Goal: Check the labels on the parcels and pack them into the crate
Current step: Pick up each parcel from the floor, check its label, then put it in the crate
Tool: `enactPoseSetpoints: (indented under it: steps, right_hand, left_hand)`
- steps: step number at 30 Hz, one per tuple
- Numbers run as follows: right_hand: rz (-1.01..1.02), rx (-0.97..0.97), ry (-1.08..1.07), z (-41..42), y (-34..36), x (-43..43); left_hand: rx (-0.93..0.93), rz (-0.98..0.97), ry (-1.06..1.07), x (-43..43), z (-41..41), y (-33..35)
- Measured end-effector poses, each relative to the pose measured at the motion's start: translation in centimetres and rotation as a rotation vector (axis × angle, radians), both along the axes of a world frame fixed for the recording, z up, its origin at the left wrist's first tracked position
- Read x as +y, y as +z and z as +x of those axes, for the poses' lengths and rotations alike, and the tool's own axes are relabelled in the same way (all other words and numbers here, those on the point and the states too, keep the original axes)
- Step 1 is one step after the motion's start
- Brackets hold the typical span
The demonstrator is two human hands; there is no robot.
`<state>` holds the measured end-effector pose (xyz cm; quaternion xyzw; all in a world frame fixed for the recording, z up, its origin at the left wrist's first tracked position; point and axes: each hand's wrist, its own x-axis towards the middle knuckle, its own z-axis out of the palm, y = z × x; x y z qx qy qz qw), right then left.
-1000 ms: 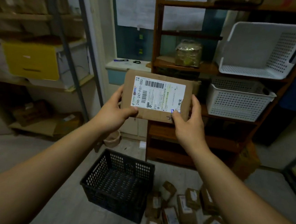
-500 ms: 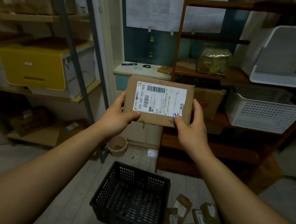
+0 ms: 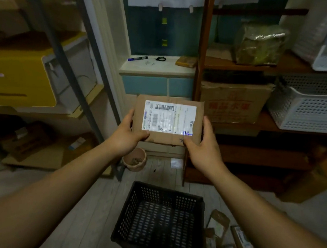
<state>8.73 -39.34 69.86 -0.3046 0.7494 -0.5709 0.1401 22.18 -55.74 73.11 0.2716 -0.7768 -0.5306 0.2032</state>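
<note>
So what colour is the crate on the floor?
The crate is black, perforated all over; the head view shows it clearly.

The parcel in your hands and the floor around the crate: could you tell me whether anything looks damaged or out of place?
The parcel looks intact, though blue pen scribble marks the lower right corner of its label. Right of the black crate, other parcels lie strewn at odd angles on the floor.

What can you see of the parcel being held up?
The parcel is a flat, creased brown cardboard box, held face-on in the air. A white label with a barcode and blue pen marks covers most of its front. The left hand grips its lower left corner, the right hand its lower right, thumbs on the front.
</note>
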Motion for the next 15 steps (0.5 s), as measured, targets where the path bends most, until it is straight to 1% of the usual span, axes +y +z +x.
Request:
enactPoseSetpoints:
  steps: [9, 12, 15]
  right_hand:
    - [0.180, -0.050, -0.092, 2.6, -7.8, -7.1]
    - [0.232, -0.057, -0.089, 3.1, -12.4, -9.6]
    - [0.313, -0.073, -0.064, 3.4, -18.9, -11.4]
  left_hand:
    - [-0.176, 0.105, -0.117, -9.3, -0.3, -9.3]
    - [-0.189, 0.100, -0.145, -11.8, -0.2, -14.2]
    - [-0.172, 0.082, -0.158, -13.5, -0.4, -20.5]
